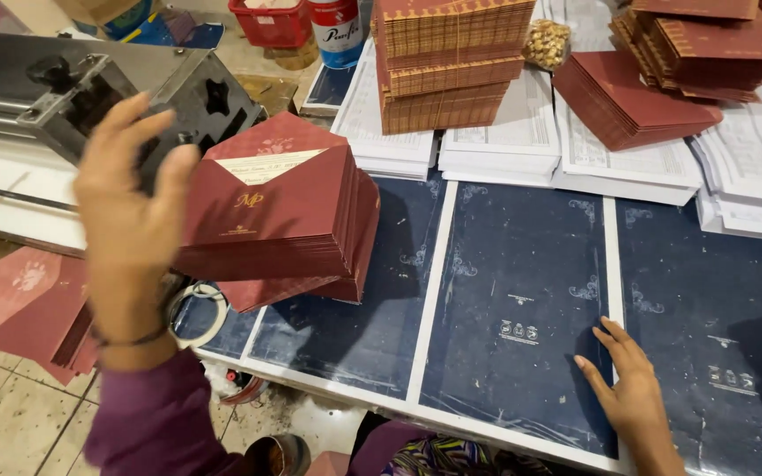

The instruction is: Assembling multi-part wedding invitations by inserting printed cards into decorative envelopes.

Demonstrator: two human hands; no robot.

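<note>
Nearest the lens, at lower left: purple sleeve (156,423) running up to left hand (130,225), raised, fingers spread and wrapped round the near end of a thick stack of maroon envelopes (280,225). Stack held tilted at left of centre, top envelope's flap open with a pale card showing and a gold monogram on the front. Right hand (632,392) at lower right, laid flat, fingers together and stretched out on dark blue printed sheets (513,300) covering the table. Tape roll (198,310) just beside the left wrist, under the held stack. Grey metal machine (90,88) at upper left. More maroon envelopes (33,304) low at far left. Brown-and-gold card stack (447,62) at top centre on white printed paper piles (522,141); further maroon envelope piles (632,101) at upper right. Red basket (271,22) and a can (337,31) along the top edge.
</note>
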